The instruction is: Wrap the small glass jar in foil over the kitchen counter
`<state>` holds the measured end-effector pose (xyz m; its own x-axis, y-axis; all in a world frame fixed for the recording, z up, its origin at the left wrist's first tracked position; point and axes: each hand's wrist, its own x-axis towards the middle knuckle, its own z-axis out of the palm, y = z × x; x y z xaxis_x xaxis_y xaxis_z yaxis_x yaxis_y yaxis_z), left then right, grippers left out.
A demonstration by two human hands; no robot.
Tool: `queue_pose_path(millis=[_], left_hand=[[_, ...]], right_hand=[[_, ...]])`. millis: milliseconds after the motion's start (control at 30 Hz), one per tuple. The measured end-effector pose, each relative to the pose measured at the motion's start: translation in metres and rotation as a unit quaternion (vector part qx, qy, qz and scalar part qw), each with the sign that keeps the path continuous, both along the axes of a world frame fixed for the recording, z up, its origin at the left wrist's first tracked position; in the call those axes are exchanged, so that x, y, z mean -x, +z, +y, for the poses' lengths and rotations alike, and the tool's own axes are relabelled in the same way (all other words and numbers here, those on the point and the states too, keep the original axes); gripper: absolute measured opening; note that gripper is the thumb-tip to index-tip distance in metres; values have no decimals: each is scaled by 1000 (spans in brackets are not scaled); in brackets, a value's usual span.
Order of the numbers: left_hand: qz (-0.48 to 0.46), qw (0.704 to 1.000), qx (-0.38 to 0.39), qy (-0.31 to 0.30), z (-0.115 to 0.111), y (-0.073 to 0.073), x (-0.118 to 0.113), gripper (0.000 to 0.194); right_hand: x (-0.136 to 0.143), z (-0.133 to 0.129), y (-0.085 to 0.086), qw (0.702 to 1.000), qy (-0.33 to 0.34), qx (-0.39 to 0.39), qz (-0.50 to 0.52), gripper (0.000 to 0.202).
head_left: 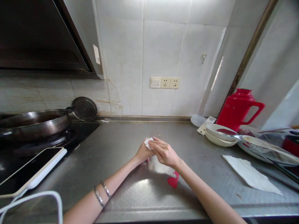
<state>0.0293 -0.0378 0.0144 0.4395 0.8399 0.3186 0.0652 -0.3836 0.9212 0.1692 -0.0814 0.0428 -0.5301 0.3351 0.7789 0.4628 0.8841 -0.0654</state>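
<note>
Beside the stacked bowls (220, 141), a red thermos (235, 110) stands upright.

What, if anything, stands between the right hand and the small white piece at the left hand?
Nothing visible does: the fingertips of the right hand meet the white piece at the left hand. The red piece lies nearer the wearer.

Bright, cool light spreads over the wall (163, 46) from the top, and here's glare pooling low on the metal surface (126, 193). Deep shadow fills the hood (39, 37). Focus looks slightly soft throughout, with wide-angle stretching towards the edges.
</note>
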Motion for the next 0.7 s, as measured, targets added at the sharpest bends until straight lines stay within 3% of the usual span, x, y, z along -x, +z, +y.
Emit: queue_pose_path(millis=[100,200,300,533,700], left_hand=[[-16,999,49,-3,2,1,2,37],[-55,996,77,0,0,5,4,49],[-80,994,78,19,-3,10,7,57],[-79,992,94,-19,-10,13,5,55],[-103,987,121,-8,-11,13,3,56]], right_hand=[[3,-2,0,992,4,79,97,28],[0,1,2,955,-66,153,246,28],[-6,7,3,920,-130,171,327,30],[-3,13,-6,939,-86,201,264,28],[2,8,-11,947,-73,161,267,28]])
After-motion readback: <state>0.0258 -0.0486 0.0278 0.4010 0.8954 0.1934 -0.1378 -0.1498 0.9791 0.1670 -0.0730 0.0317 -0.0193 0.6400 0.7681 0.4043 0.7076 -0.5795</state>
